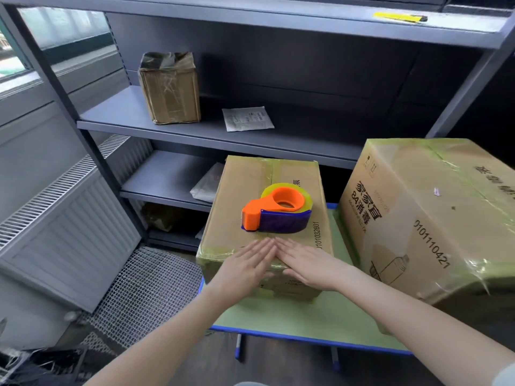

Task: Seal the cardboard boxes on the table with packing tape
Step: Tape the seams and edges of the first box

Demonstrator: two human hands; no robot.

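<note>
A small cardboard box (242, 190) stands on the green table (301, 316), its edges covered in yellowish tape. An orange and purple tape dispenser (276, 210) with a yellow tape roll rests on top of the box. My left hand (245, 267) and my right hand (309, 264) lie flat on the box's near top edge, fingertips touching each other, fingers extended, holding nothing. A larger taped cardboard box (426, 218) stands to the right on the same table.
A grey metal shelf unit (195, 129) stands behind the table with a small taped box (170, 90) and a white packet (247, 118) on it. A yellow utility knife (398, 17) lies on the top shelf. A radiator (69, 213) and wire mesh (145, 291) are on the left.
</note>
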